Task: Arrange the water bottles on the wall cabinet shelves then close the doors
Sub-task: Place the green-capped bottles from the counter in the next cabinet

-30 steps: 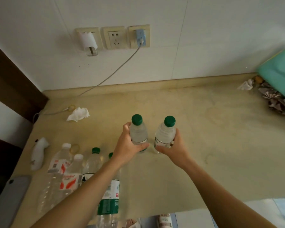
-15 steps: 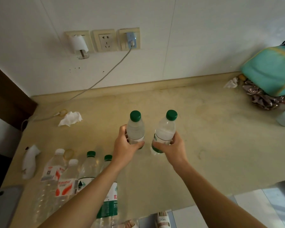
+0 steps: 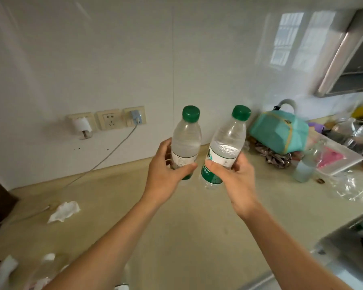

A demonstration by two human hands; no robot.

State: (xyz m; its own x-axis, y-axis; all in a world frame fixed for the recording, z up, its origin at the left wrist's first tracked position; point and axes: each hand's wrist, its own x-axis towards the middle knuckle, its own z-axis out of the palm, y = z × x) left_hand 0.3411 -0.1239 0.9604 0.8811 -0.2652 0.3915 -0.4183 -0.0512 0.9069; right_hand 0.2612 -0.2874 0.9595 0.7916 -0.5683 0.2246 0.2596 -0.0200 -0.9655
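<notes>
At the very bottom left, blurry bottles (image 3: 48, 266) lie on the counter (image 3: 187, 237), close to its near edge. On the right the counter ends at a dark sink (image 3: 352, 243). Between them is a wide bare patch of counter, and both arms reach out over it.

A crumpled tissue (image 3: 64, 211) lies on the left, with a thin cable (image 3: 105, 158) running from it up to the wall sockets (image 3: 107, 121).

The left hand (image 3: 166, 174) is wrapped around the lower part of the left bottle (image 3: 186, 141). The thumb presses across the front and the fingers curl round behind. The right hand (image 3: 235, 178) is wrapped around the right bottle (image 3: 224, 147) at its green label, thumb in front and fingers behind. Both bottles have green caps and are held up in the air above the counter. The left one stands straight. The right one tips to the right. They are just beside each other and do not touch.

Farther back on the right are a teal bag (image 3: 279, 132), a glass bottle (image 3: 306, 164) and a clear tray (image 3: 337, 160), all crowded together. The white wall (image 3: 113, 59) is behind everything. Up in the top right corner is the bottom edge of the wall cabinet (image 3: 350, 59).
</notes>
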